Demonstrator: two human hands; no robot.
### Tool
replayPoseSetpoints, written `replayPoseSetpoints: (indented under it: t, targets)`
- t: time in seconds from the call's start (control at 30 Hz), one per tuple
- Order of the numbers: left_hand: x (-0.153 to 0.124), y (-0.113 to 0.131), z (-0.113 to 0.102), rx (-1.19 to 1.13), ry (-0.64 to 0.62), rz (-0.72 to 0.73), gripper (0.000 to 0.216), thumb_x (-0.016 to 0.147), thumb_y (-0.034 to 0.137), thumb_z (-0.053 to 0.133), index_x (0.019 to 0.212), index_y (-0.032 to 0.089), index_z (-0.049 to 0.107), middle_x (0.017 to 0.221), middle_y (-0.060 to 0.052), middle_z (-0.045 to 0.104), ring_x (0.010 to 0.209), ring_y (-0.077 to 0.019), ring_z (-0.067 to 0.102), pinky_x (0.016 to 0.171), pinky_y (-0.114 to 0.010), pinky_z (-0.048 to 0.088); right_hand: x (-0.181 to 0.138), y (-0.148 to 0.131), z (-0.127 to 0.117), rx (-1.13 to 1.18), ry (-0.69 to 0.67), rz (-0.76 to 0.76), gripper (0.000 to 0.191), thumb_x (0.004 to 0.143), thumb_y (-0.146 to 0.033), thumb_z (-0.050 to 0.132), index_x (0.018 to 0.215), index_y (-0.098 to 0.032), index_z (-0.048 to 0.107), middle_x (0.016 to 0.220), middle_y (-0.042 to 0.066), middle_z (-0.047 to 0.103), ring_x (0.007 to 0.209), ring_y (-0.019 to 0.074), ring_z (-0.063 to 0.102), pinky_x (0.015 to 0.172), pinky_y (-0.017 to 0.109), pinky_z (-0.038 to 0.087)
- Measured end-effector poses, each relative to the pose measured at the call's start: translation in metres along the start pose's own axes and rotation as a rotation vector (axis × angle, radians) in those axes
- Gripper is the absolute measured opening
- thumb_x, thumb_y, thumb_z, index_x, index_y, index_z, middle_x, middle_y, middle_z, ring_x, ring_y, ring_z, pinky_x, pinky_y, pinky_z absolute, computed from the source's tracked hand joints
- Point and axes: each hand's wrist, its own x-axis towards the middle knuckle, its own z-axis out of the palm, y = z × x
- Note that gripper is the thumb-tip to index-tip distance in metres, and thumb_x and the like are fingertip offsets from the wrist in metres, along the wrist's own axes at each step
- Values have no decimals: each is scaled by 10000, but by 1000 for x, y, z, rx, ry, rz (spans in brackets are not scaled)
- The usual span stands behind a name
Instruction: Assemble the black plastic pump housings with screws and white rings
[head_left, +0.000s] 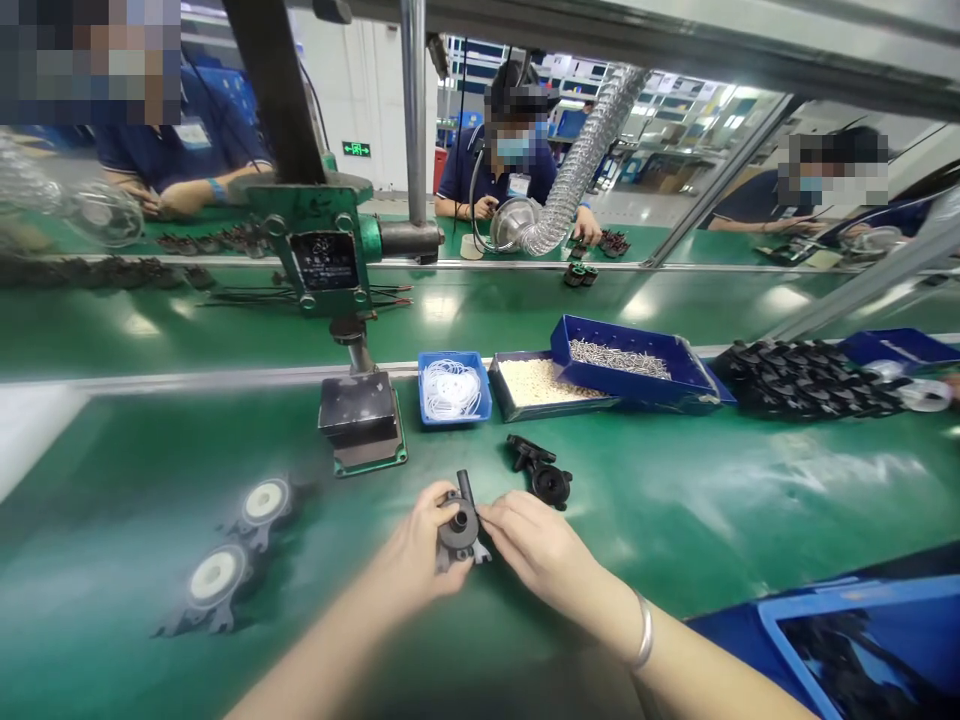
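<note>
My left hand [433, 535] is closed around a black plastic pump housing [463, 530] with a round opening and a tube pointing away from me. At its right side, the thumb and fingers of my right hand [536, 540] are pinched together against the part. Whatever they hold, if anything, is too small to make out. Just beyond my right hand lie black plastic housings [551, 485] of a similar kind. Off to the left, two dark parts with white round discs [217, 575] rest on the green bench.
A green press [360, 425] stands ahead on the left. Beyond my hands are a blue tray of white rings [454, 390], a tray of small cream pieces [532, 385] and a blue bin of metal pins [630, 360]. Black parts [810, 380] and a blue crate [780, 640] are right. Several co-workers sit opposite.
</note>
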Motion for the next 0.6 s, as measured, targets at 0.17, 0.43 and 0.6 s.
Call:
replayPoseSetpoints:
  t: [0.17,0.43,0.6]
  targets:
    - [1,1,1,-39,33,-11,663,754,101,639,1301,225,286,1326,-205,432,1227,-309,558,940,-473,514,-3,3,-10,-155,-64,-97,307,989,-107,439,1249,-112,600,861,101,610,763,217,562,684,360,539]
    - [2,5,-7,-138,2,-148,576,726,160,695,1210,242,394,1339,-174,462,1213,-311,563,975,-474,500,30,-11,-34,208,191,132,235,954,-162,573,1077,-295,723,883,37,603,813,180,610,686,299,528]
    - [0,4,-6,-217,27,-228,640,703,172,729,1244,239,393,1276,-138,507,1203,-302,565,989,-477,501,44,-29,-15,336,152,116,194,955,-175,582,1034,-274,730,902,44,647,835,182,634,721,306,548]
